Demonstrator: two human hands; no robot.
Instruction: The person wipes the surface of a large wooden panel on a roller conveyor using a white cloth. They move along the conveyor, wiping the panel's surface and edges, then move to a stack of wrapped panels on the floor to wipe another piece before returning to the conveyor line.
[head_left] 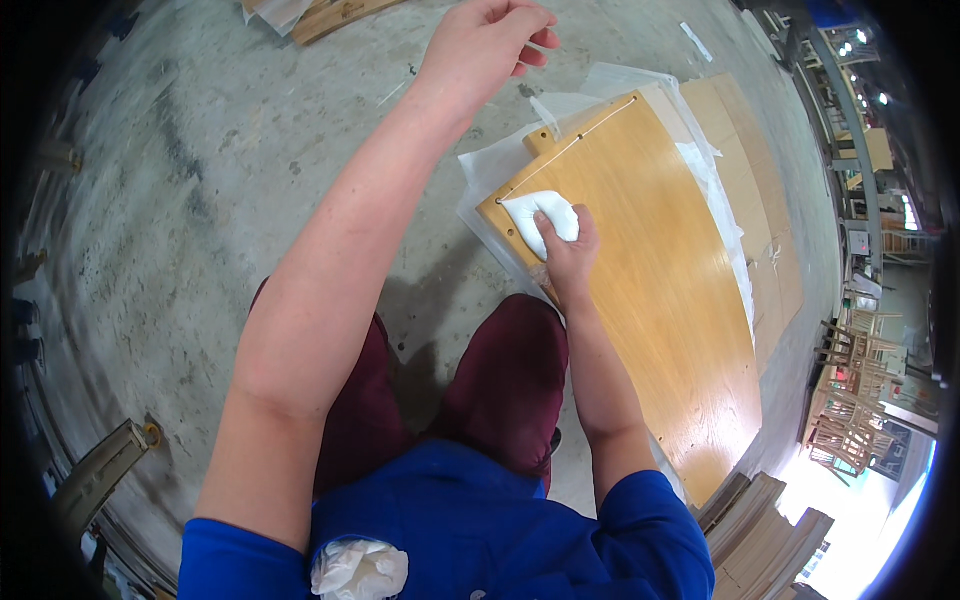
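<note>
A large pale-brown wooden panel with a curved side lies at the right. My right hand is closed around a soft white pouch-like thing, thumb pressed into it. Its pointed end touches the panel's corner beside a small hole. From there a thin white line runs along the far edge; I cannot tell whether it is cord or a bead of glue. My left hand is raised ahead, away from the panel, with fingers curled in and thumb against them; what it holds, if anything, is hidden.
Translucent sheeting and brown cardboard lie under the panel on the concrete floor. Another wooden piece is at the far edge. Stacked boards stand at the near right, wooden chair frames beyond. Crumpled white material pokes from my pocket.
</note>
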